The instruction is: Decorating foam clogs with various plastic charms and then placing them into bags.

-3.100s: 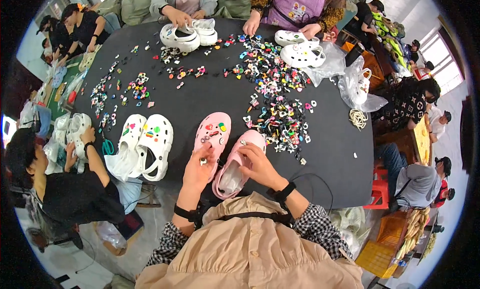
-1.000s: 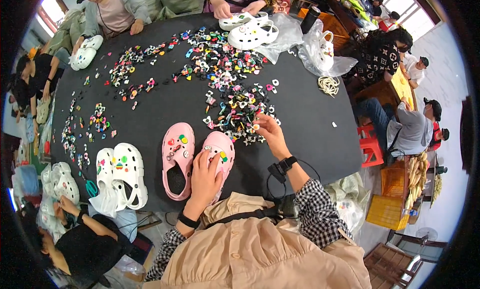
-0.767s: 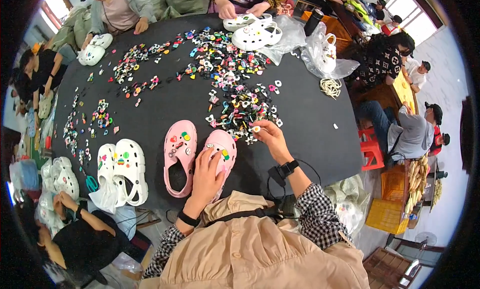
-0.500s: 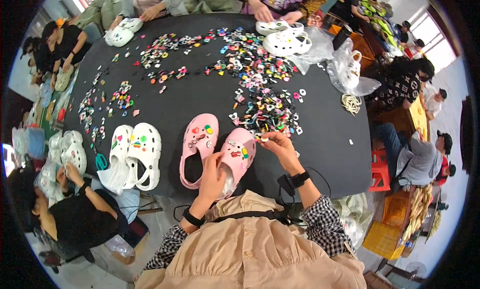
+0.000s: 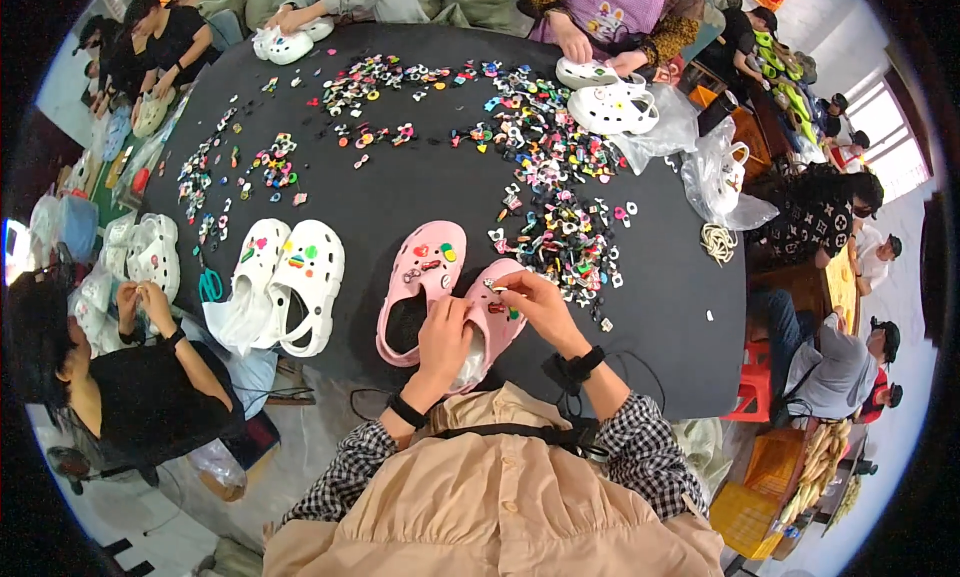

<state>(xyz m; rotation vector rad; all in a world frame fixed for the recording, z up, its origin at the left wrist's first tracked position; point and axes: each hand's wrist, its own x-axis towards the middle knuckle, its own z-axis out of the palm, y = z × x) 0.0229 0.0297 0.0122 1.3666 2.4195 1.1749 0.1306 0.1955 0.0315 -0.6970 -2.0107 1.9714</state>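
Two pink clogs stand side by side in front of me, both dotted with colourful shoe charms. The left pink clog point(image 5: 440, 241) is untouched. My left hand point(image 5: 443, 339) grips the side of the right pink clog point(image 5: 501, 331) near its opening, where clear plastic shows inside. On that clog's upper, my right hand point(image 5: 538, 305) pinches a small pale shoe charm point(image 5: 492, 286) between thumb and fingertips. Whether the charm sits in a hole cannot be made out. Just beyond my right hand spreads a pile of loose charms point(image 5: 560, 247).
A pair of charm-trimmed white clogs point(image 5: 318, 249) stands to the left, beside teal scissors point(image 5: 210, 286). More charms lie across the black table point(image 5: 670, 307). Co-workers handle white clogs point(image 5: 612, 110) at the far side; another sits at left. A cord coil point(image 5: 717, 243) lies right.
My right hand has brought the charm from beside the right pink clog onto its upper. My left hand still holds that clog. The whole view has shifted slightly.
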